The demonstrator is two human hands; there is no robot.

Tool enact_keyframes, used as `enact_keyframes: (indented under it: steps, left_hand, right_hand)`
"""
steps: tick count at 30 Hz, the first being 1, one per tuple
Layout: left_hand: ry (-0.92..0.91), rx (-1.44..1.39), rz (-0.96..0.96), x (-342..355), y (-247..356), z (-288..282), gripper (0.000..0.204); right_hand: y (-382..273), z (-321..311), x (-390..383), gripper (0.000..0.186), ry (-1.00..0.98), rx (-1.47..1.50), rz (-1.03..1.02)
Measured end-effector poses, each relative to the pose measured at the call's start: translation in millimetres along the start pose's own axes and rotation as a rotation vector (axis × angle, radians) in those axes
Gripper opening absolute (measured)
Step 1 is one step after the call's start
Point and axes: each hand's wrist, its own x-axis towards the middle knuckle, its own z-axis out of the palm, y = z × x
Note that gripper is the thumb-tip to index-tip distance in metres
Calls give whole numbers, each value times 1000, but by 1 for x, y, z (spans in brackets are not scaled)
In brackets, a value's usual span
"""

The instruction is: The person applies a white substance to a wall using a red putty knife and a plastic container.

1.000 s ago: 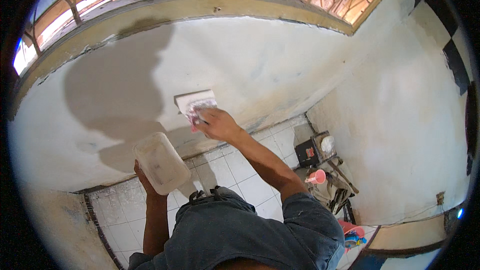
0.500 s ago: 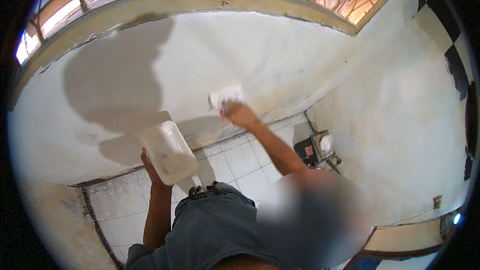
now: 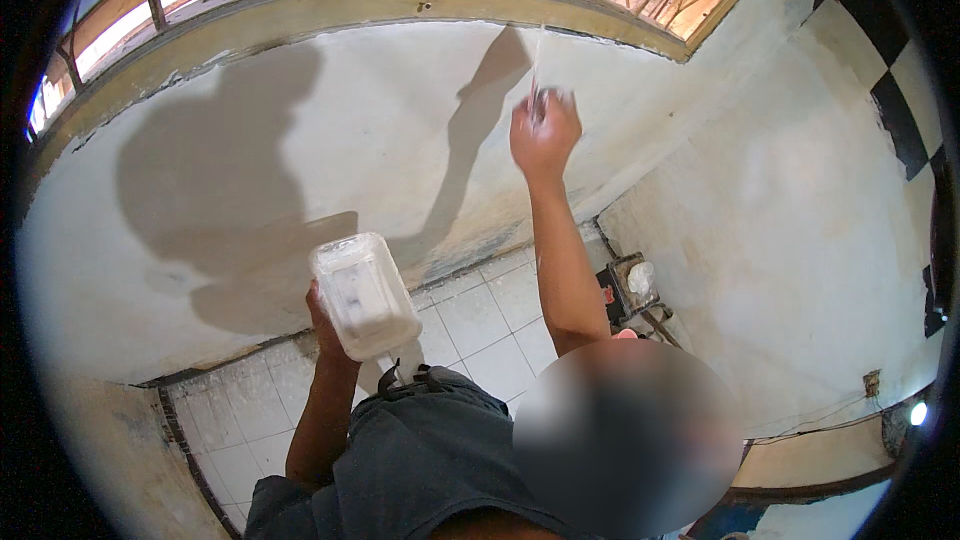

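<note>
My left hand (image 3: 326, 322) grips a white rectangular plastic tub (image 3: 402, 285) by its near left side, tilted so that its inside shows. Whitish paste or residue coats the tub's inside. Higher up and to the right, my right hand (image 3: 548, 138) is closed round a putty knife (image 3: 537, 65). The knife's thin blade shows edge-on, pointing up at the whitish wall (image 3: 400, 120) just below the window frame. Motion blurs the fingertips, and I cannot tell whether the blade touches the wall.
A yellowish wooden window frame (image 3: 340, 15) with metal grilles runs along the top. White floor tiles (image 3: 470, 320) lie below. By the right-hand wall (image 3: 760, 220) stands a dark box-like object (image 3: 620, 285) with something white on it. Black-and-white checks mark the far right.
My right hand has swung up and to the right with the putty knife, whose broad face has turned edge-on. The tub in my left hand has shifted slightly right.
</note>
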Motion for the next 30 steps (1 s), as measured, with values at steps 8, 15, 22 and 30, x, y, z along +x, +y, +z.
enact_keyframes:
  steps: [8,15,22,30]
  left_hand:
    - [126,8,55,-17,1,-7,63]
    - [106,-49,55,-23,7,-8,61]
    - [80,-31,23,-13,9,17,64]
    - [-20,-65,-15,-7,-4,17,64]
  right_hand:
    - [-12,87,-106,11,-673,-19,-421]
    - [28,15,-284,20,-1720,64,-352]
    - [6,-28,-129,8,-907,264,10]
    - [-26,25,-36,13,-38,37,-240]
